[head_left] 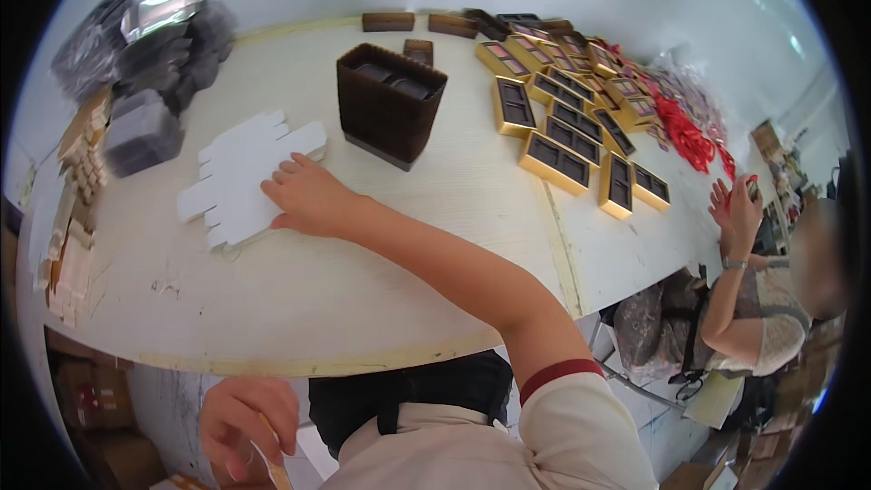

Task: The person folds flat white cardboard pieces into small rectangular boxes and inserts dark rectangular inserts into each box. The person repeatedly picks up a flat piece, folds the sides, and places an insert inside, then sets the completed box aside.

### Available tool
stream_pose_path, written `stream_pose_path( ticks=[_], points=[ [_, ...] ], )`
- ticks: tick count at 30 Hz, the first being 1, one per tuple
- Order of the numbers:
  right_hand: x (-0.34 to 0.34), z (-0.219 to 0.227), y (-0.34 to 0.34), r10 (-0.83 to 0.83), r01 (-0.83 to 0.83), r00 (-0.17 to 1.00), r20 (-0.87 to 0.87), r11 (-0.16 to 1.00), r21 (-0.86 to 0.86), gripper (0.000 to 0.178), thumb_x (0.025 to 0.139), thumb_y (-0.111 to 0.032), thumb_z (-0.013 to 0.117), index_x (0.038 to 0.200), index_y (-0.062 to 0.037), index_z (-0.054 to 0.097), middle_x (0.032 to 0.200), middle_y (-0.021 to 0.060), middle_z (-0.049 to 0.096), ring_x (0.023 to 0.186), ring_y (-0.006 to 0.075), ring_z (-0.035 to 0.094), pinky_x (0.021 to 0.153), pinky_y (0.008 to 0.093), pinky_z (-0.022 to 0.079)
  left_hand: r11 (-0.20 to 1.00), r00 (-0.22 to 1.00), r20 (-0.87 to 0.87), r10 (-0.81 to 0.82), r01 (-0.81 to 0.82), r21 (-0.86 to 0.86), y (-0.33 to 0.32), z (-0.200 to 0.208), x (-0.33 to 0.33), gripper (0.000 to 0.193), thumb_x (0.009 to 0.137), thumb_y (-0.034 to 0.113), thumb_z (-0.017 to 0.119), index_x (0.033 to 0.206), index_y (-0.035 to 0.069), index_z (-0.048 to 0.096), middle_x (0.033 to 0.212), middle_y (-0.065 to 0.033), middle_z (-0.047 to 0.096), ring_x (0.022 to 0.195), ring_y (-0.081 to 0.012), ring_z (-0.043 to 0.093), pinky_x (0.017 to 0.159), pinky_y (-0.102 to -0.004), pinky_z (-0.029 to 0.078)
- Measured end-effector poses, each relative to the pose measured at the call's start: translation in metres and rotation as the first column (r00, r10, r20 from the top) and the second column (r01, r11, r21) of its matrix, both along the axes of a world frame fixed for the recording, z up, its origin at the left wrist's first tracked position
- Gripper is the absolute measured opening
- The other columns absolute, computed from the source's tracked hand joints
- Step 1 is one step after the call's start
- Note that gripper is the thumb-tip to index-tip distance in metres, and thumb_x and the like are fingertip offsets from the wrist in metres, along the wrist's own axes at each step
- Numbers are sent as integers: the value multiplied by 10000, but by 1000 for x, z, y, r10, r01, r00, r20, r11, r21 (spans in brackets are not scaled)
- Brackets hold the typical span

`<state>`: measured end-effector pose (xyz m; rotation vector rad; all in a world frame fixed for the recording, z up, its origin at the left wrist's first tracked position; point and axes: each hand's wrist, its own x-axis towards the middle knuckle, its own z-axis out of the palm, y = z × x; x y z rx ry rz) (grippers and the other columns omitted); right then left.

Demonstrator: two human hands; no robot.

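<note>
My right hand [313, 197] reaches across the table and rests on the right part of a pile of white flat card blanks [238, 183] with tabbed edges. Its fingers are bent and apart, touching the card. Low at the left, below the table's front edge, my left hand [249, 422] is closed around a thin tan strip [275, 463]; most of the strip is hidden or out of view. Just beyond my right hand stands a tall stack of dark brown plastic trays [386, 109], with two hollows showing in the top one.
Gold boxes with dark tray inserts [553, 163] cover the table's right side, near red ribbon [682, 134]. Bagged clear trays [168, 54] stand at the back left, folded card pieces [73, 245] along the left edge. A co-worker [758, 308] sits at the right, hands raised.
</note>
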<state>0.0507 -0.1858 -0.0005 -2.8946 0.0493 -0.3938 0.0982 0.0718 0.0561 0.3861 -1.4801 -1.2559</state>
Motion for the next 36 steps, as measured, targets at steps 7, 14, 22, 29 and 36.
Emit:
stream_pose_path(
  ticks=[7, 14, 22, 29, 36],
  points=[
    [-1, 22, 0, -42, 44, 999, 17, 990, -135, 153, 824, -110, 599, 895, 6, 529, 820, 136, 613, 765, 320, 597, 752, 380, 487, 988, 985, -84, 153, -150, 48, 8, -20, 6, 396, 888, 462, 630, 779, 86, 684, 849, -72, 653, 704, -204, 562, 605, -301, 421],
    [-129, 87, 71, 228, 31, 877, 424, 852, -522, 195, 707, -27, 653, 859, 5, 536, 846, 140, 598, 833, 296, 630, 879, 430, 535, 197, -29, 252, 967, -540, -818, 38, -5, -21, 344, 810, 458, 703, 937, 151, 614, 1071, -87, 570, 960, -282, 509, 831, -478, 399],
    [-274, 3, 130, -173, 186, 947, 271, 982, -23, 208, 734, -50, 671, 916, -21, 576, 814, 123, 606, 815, 288, 612, 749, 398, 508, 659, 221, 643, 733, -461, -594, -6, -58, -81, 358, 717, 134, 764, 1054, 68, 664, 983, -79, 659, 897, -260, 617, 851, -408, 469],
    [-254, 4, 112, -424, 263, 903, 64, 666, 698, 200, 857, -18, 671, 1033, -40, 579, 780, 93, 602, 759, 207, 581, 695, 312, 471, 544, 322, 601, 732, -807, -229, -15, -55, -104, 499, 775, -16, 686, 1245, 54, 532, 970, -121, 624, 850, -280, 593, 812, -358, 481],
    [-250, 4, 99, -339, 243, 941, 12, 697, 674, 224, 853, -64, 658, 1060, -59, 573, 714, 124, 587, 735, 317, 593, 697, 385, 467, 594, 225, 715, 662, -739, -318, -11, -68, -98, 287, 769, -2, 669, 1042, 81, 641, 1097, -120, 581, 948, -321, 550, 818, -372, 444]
  ],
)
